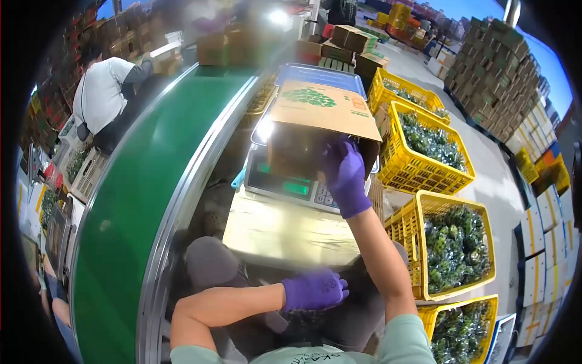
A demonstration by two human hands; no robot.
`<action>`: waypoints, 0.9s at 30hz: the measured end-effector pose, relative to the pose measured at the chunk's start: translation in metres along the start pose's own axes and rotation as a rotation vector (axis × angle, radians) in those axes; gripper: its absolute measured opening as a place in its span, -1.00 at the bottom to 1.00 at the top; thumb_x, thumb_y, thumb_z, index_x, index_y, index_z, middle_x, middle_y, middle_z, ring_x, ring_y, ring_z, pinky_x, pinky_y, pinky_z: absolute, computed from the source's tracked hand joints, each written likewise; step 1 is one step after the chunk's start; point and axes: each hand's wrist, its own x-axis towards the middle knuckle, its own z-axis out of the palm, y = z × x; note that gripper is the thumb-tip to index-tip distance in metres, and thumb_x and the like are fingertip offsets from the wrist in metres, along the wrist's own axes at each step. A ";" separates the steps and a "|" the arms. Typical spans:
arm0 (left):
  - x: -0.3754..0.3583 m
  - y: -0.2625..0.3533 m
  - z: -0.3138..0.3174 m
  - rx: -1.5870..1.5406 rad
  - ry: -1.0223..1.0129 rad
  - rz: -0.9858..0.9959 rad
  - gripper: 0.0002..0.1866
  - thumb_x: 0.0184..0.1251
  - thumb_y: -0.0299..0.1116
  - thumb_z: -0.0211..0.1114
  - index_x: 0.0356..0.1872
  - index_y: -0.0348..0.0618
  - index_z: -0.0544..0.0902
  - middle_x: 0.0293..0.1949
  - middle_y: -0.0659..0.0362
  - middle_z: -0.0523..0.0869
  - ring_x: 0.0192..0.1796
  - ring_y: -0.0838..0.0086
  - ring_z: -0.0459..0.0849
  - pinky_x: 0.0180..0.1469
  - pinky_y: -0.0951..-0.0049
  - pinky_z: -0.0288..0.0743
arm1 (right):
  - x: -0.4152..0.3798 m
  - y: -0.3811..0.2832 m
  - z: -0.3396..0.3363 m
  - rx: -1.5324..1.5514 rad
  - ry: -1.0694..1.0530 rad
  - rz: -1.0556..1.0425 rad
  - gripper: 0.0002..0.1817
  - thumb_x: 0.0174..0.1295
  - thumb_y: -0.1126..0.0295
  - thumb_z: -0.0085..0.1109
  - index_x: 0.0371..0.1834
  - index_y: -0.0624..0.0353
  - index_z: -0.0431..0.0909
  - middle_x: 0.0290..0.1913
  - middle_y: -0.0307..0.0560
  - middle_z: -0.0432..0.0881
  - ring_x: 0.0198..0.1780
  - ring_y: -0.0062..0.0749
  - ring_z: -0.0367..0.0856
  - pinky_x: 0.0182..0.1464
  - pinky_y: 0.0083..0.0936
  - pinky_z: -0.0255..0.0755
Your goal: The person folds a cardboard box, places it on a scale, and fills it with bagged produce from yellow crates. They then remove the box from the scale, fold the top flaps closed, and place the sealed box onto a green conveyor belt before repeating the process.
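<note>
My right hand (347, 176), in a purple glove, reaches into the open side of a cardboard box (327, 106) printed with a green pattern. Its fingertips are lost in the dark of the box. The box lies on its side on a digital scale (276, 178) with a lit green display (296, 185). My left hand (315, 290), also gloved in purple, is low in front of my body between my knees. Its fingers are curled closed, and what they hold, if anything, is hidden.
A green conveyor belt (142, 182) with metal rails runs along the left. Several yellow crates (421, 242) of bagged greens line the right. Boxes (227, 45) sit at the belt's far end. A person (103, 91) in a white shirt bends beyond the belt. Stacked cartons (494, 76) stand back right.
</note>
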 end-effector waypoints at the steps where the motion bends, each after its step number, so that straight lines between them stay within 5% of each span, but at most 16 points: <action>1: 0.000 -0.001 0.004 -0.014 0.002 0.000 -0.82 0.25 -0.30 0.12 -0.23 -0.11 0.61 -0.33 0.12 0.62 -0.28 0.26 0.65 -0.32 0.27 0.55 | 0.001 -0.002 -0.002 -0.020 0.179 0.084 -0.78 0.49 0.33 -0.11 -0.03 0.20 0.49 -0.07 -0.12 0.58 0.04 -0.29 0.54 0.13 -0.34 0.47; 2: -0.001 0.001 0.007 -0.032 0.003 0.000 -0.83 0.23 -0.31 0.13 -0.25 -0.11 0.61 -0.34 0.13 0.62 -0.28 0.26 0.65 -0.32 0.28 0.55 | -0.014 -0.004 0.010 -0.013 0.142 0.050 -0.78 0.48 0.33 -0.09 -0.04 0.24 0.49 -0.04 -0.04 0.59 0.10 -0.17 0.52 0.26 -0.28 0.41; 4: 0.002 0.002 -0.003 -0.034 -0.056 -0.005 -0.83 0.22 -0.31 0.13 -0.24 -0.11 0.61 -0.35 0.14 0.61 -0.27 0.28 0.65 -0.31 0.30 0.55 | -0.035 -0.007 0.004 -0.162 0.040 0.031 -0.81 0.45 0.40 -0.05 0.01 0.21 0.48 -0.08 -0.08 0.54 0.10 -0.22 0.55 0.19 -0.32 0.47; 7: 0.001 0.004 -0.003 -0.002 -0.084 -0.021 -0.81 0.19 -0.31 0.13 -0.23 -0.12 0.60 -0.36 0.16 0.60 -0.27 0.32 0.64 -0.28 0.35 0.54 | -0.083 -0.045 0.016 0.131 0.105 0.327 -0.65 0.45 0.51 -0.10 0.27 0.32 0.33 0.25 0.07 0.37 0.26 -0.12 0.47 0.40 -0.21 0.29; 9: -0.001 0.004 0.003 -0.014 -0.034 -0.030 -0.81 0.20 -0.28 0.13 -0.25 -0.10 0.60 -0.38 0.17 0.58 -0.27 0.35 0.63 -0.30 0.34 0.53 | -0.115 -0.056 0.011 -0.233 -0.094 0.152 -0.60 0.45 0.38 -0.04 0.31 0.27 0.33 0.24 0.06 0.45 0.28 -0.12 0.45 0.35 -0.24 0.30; 12: -0.002 0.002 0.012 -0.088 0.049 -0.023 -0.81 0.22 -0.27 0.12 -0.27 -0.12 0.61 -0.39 0.17 0.57 -0.29 0.34 0.64 -0.34 0.31 0.51 | -0.134 -0.087 0.000 -0.288 -0.013 0.198 -0.55 0.43 0.24 0.01 0.30 0.21 0.36 0.27 0.05 0.47 0.27 -0.15 0.45 0.29 -0.24 0.32; 18: 0.002 0.003 0.012 -0.097 -0.003 -0.014 -0.81 0.24 -0.26 0.12 -0.31 -0.12 0.62 -0.39 0.15 0.58 -0.31 0.32 0.64 -0.33 0.29 0.51 | -0.151 -0.115 -0.019 -0.353 0.150 0.151 -0.56 0.42 0.22 0.02 0.28 0.20 0.38 0.24 0.05 0.49 0.25 -0.17 0.47 0.29 -0.23 0.32; 27: 0.002 0.000 0.015 -0.081 -0.010 -0.030 -0.82 0.28 -0.25 0.10 -0.39 -0.06 0.60 -0.42 0.19 0.57 -0.35 0.36 0.61 -0.36 0.28 0.49 | -0.149 -0.090 0.002 -0.428 0.078 0.233 -0.58 0.41 0.26 0.00 0.25 0.23 0.37 0.20 -0.01 0.51 0.19 -0.30 0.52 0.21 -0.34 0.37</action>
